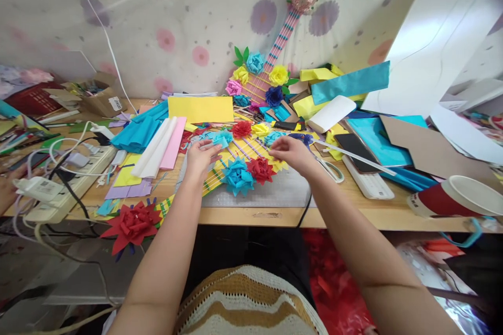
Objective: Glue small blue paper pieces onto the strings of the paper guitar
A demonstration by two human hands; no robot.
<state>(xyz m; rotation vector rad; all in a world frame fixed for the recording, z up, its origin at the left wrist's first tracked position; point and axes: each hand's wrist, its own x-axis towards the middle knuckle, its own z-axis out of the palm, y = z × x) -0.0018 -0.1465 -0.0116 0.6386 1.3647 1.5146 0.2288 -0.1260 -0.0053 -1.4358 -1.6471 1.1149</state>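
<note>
On a grey mat (259, 198) lies a yellow paper guitar (214, 180) with white strings and paper flowers. My left hand (201, 158) is over its left side, fingers stretched and slightly apart beside a light blue paper flower (222, 138). Whether the fingertips touch that flower I cannot tell. Over the guitar's right side, my right hand (291, 151) has its fingers pinched together; anything between them is too small to make out. A large blue flower (238, 176) and a red flower (261, 169) sit between my hands. A bigger red flower (134, 224) tips the neck, past the table edge.
A finished-looking pink guitar (255, 89) leans on the back wall. At left are a power strip (74, 183) with cables and folded blue paper (143, 128). To the right stand a glue gun (302, 138), a phone (356, 152) and a paper cup (436, 199) near the edge.
</note>
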